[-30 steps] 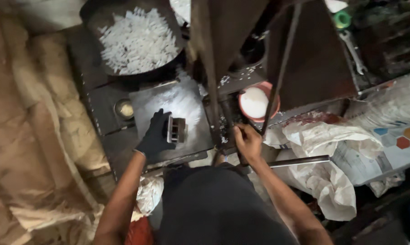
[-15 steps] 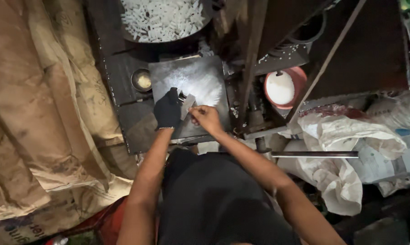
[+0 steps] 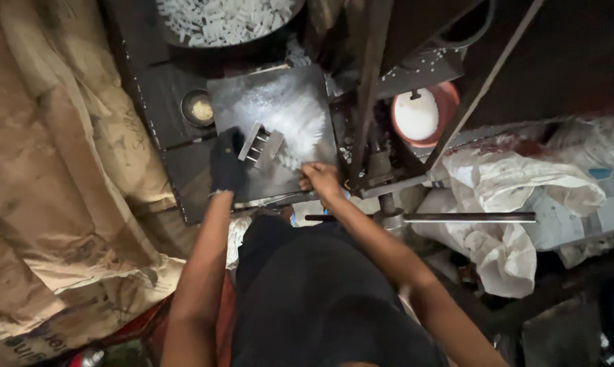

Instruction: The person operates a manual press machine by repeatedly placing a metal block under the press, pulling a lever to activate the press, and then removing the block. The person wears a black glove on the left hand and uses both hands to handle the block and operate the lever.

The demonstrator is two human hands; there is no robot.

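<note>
Your left hand (image 3: 226, 163), in a dark glove, lies on the dark metal plate (image 3: 300, 85) with its fingers curled against the left side of a small metal mould (image 3: 260, 145) — a block of grey bars with gaps between them, sitting tilted near the middle of the plate. The fingers grasp the mould's edge; how tightly, you cannot tell from above.

Your right hand (image 3: 320, 180) is bare and rests at the plate's near edge, just right of the mould. Its fingers are bunched together and pressed down among a few small white pieces (image 3: 290, 162) at the fringe of the white powder (image 3: 286, 112); whether they pinch one of those pieces is hidden by the knuckles.

The powder spreads in a pale fan across the upper right of the plate, thinning toward the mould. Just left of the plate, a small round cup (image 3: 199, 107) holds something yellowish. Above, a wide dark pan (image 3: 279, 30) is heaped with short white sticks (image 3: 222, 17). To the right, past a dark upright bar (image 3: 368, 88), stands a red bowl (image 3: 448, 102) filled with white powder. A crumpled white sack (image 3: 517, 183) lies beyond your right arm — and brown sacking (image 3: 55, 170) covers everything to your left.
</note>
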